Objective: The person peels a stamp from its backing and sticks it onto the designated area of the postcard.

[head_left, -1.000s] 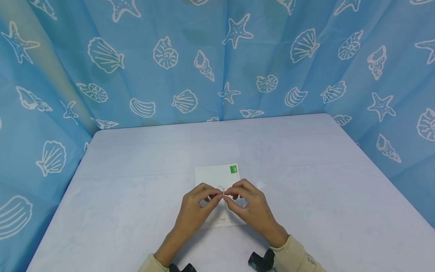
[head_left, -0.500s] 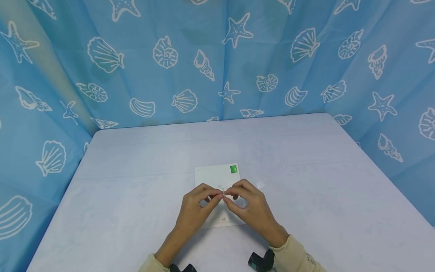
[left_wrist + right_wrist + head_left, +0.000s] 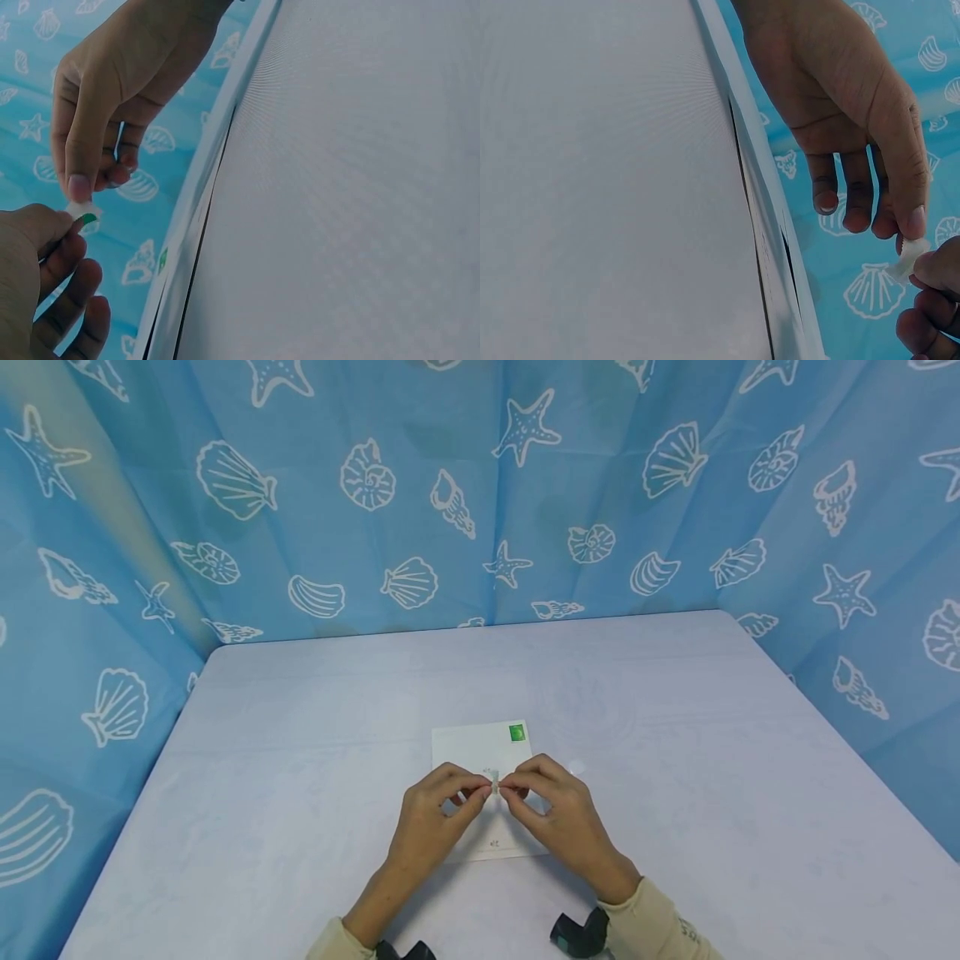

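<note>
Both hands meet over a white envelope with a green stamp at its top right corner. Thumb and index finger of my left hand pinch a small white stamp-like piece. My right hand pinches it from the other side. Green shows on this piece in the left wrist view. The right wrist view shows its pale side, one edge toothed. In that view the left hand is at the top and the right hand at the lower right.
Right of the envelope lies a small clear scrap on the white-covered table. A blue curtain with white shells and starfish hangs behind and at both sides. Black devices sit under the wrists, by the beige sleeves.
My right fingertips have drawn slightly to the right, and more of the white piece shows between the hands. The left hand and the envelope stay nearly where they were.
</note>
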The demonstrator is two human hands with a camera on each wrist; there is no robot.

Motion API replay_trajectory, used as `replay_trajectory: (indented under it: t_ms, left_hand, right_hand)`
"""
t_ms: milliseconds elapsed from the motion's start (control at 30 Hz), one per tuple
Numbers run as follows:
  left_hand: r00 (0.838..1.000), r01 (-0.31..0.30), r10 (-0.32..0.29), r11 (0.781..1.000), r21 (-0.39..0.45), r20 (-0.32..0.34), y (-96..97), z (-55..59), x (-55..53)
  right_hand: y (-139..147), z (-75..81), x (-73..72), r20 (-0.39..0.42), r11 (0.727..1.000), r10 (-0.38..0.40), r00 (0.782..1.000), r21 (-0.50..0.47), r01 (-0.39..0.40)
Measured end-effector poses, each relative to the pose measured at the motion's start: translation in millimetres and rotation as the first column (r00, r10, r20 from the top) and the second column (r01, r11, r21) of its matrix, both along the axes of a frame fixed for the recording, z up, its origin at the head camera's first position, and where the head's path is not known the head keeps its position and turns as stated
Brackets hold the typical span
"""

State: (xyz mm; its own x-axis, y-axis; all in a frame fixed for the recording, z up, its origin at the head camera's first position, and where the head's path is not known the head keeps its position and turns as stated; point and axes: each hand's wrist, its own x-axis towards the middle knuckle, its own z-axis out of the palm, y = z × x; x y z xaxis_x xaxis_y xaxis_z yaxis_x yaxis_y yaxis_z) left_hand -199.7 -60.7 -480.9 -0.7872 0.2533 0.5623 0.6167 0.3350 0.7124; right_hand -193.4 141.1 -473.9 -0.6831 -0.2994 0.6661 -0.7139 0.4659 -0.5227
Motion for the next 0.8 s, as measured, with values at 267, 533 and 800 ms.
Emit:
replay_trajectory:
  t_ms: [267,533,800]
  left_hand:
    - [1.0,-0.015,0.015,1.0,-0.015,0.003,0.3,0.3,0.1]
    - [0.999,-0.036,0.035,0.999,-0.007,-0.021,-1.7,-0.5,-1.1]
    - [0.998,-0.058,0.058,0.998,0.013,-0.02,-2.6,1.4,-1.5]
  right_hand:
    - [3,2.8,-0.1,0.014,1.0,-0.022,1.0,-0.009,0.022]
    - [9,3.8,-2.6,0.004,0.998,-0.053,0.999,-0.019,0.053]
    - [15,7.8,-4.1,0.018,0.994,-0.103,0.995,-0.044,0.104]
